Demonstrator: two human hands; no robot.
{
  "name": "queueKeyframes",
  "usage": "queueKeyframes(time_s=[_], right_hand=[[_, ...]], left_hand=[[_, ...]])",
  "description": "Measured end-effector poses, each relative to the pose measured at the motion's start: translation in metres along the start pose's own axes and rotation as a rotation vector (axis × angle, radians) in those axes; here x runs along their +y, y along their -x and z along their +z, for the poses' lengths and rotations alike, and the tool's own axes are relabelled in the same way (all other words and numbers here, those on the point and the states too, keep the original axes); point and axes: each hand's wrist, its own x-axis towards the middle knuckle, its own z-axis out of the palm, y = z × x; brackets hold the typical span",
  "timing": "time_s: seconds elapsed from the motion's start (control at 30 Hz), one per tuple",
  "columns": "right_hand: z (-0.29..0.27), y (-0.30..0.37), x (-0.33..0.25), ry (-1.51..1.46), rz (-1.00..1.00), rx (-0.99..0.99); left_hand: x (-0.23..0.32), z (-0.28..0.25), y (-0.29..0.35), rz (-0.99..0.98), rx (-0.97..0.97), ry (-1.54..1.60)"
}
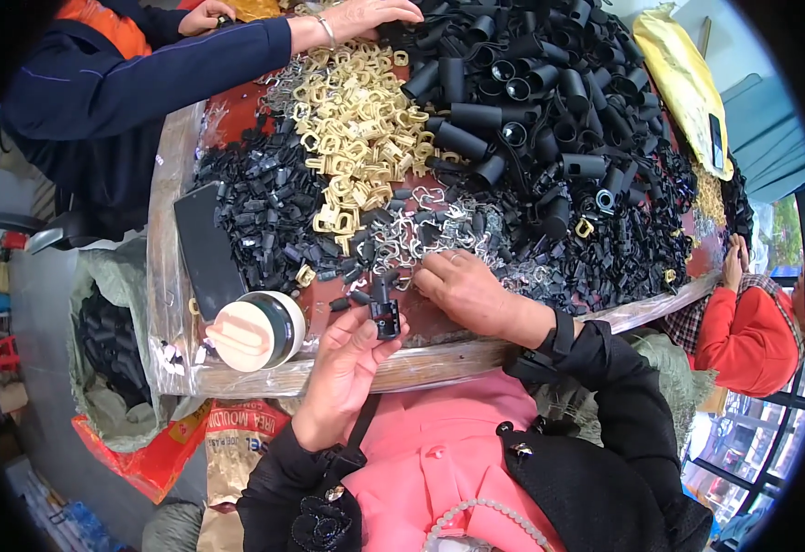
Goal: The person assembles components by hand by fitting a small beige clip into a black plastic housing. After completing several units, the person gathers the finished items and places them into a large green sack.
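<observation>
Between the thumb and fingers of my left hand (343, 354) is a small black plastic part (384, 319), held upright just above the table's near edge. My right hand (467, 293) rests at the near side of a heap of silver metal hooks (425, 225). Its fingers are bent down and together, and their tips are hidden. Beyond the hooks lies a pile of cream plastic clips (361, 115). Small black plastic pieces (264, 207) are heaped to the left, and large black tubular parts (513, 87) fill the far right.
A round jar with a cream lid (241, 333) and a dark phone (207, 248) sit at the table's left edge. An open sack (108, 336) stands beside it. A co-worker's arm (172, 74) reaches in from far left; a person in red (743, 336) sits at right.
</observation>
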Motion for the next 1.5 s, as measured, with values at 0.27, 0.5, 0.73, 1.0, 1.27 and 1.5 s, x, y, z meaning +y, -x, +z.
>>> queueKeyframes(time_s=[0.27, 0.5, 0.73, 1.0, 1.27, 1.5], right_hand=[[-0.005, 0.0, 0.0, -0.416, 0.178, -0.011], [-0.023, 0.002, -0.005, -1.126, 0.45, -0.291], [-0.033, 0.002, -0.014, -0.962, 0.331, -0.308], [-0.026, 0.013, -0.013, -1.406, 0.6, -0.229], [-0.021, 0.016, -0.016, -1.342, 0.568, -0.085], [-0.04, 0.012, -0.025, -0.918, 0.315, 0.131]], left_hand=[[-0.003, -0.004, 0.003, 0.026, 0.013, 0.003], [-0.008, 0.001, -0.005, 0.018, -0.03, 0.038], [-0.018, 0.0, -0.01, 0.014, -0.1, 0.048], [-0.02, 0.0, -0.01, 0.018, -0.068, 0.116], [-0.021, 0.006, -0.011, 0.013, -0.064, 0.138], [-0.018, 0.006, -0.006, -0.091, -0.086, 0.109]])
